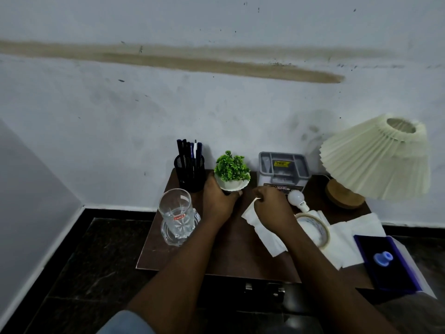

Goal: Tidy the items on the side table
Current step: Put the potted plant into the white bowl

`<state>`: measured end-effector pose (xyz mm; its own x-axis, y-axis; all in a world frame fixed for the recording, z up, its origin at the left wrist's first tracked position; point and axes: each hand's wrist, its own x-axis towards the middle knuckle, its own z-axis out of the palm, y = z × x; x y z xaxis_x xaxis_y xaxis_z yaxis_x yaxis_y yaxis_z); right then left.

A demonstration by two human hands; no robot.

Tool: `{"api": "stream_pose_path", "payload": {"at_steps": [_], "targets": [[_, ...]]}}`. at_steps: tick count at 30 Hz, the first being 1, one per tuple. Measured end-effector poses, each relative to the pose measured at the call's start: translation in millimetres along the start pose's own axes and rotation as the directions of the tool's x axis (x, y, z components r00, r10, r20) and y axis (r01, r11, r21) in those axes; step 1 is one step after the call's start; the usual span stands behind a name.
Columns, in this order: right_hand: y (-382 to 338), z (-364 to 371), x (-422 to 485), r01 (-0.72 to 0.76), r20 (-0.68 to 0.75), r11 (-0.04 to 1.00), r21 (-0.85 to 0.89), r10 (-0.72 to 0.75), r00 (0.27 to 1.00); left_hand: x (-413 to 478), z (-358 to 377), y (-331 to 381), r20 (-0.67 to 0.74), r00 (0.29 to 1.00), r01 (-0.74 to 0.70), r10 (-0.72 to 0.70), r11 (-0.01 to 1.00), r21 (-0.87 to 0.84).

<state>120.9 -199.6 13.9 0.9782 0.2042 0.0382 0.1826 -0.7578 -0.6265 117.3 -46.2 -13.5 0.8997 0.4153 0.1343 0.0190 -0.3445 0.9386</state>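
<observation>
- A blue case (385, 263) with a small blue knob on it lies at the near right. I cannot tell whether it rests fully on the side table (228, 251), and it looks like it has not yet been sorted.
- Loose paper covers the right half of the top. A roll of tape (313, 229) lies flat on a second tissue (349, 237), probably just where it was dropped.
- The right hand (272, 208) rests on the white tissue (262, 230). Its curled fingers appear to pinch the far corner, which looks like a grip for lifting the sheet or pulling it off the wood.
- A glass mug (177, 215) stands upright at the left edge, clear of both hands.
- The left hand (218, 201) is clamped round the base of the plant pot (232, 185), with fingers behind and the thumb tip in front. The low hold keeps the leaves uncrushed and the pot upright, which suits sliding it back.
- A bulb (296, 197) lies on its side just beyond the right hand, where it could roll.
- The pen holder (190, 173), a grey organiser box (283, 168) and the lamp (375, 157) already stand in a row against the wall (216, 104). The pot sits in the gap between holder and box, which is probably its place.
</observation>
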Motion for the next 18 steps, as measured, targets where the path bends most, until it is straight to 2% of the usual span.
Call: {"api": "stream_pose_path", "payload": {"at_steps": [7,9,13,15,18], "targets": [[6,1,-1,-0.037,-0.09,0.999,0.024,0.039,0.995,7,-3,-1,0.104,0.994,0.024,-0.025,1.0,0.007],[7,-1,0,-0.053,-0.194,0.998,0.042,0.061,0.979,3,-3,3,0.112,0.993,0.044,-0.044,0.999,0.003],[16,-13,1,-0.061,-0.415,0.996,-0.062,0.029,0.909,-12,-2,14,0.141,0.981,0.134,-0.13,0.991,-0.013],[24,-18,3,-0.097,-0.435,0.992,-0.083,0.052,0.899,-22,-3,20,0.142,0.969,0.21,-0.202,0.977,-0.046],[37,-25,6,-0.175,-0.377,0.977,-0.12,0.118,0.919,-36,-8,33,0.183,0.931,0.343,-0.316,0.93,-0.135]]}}
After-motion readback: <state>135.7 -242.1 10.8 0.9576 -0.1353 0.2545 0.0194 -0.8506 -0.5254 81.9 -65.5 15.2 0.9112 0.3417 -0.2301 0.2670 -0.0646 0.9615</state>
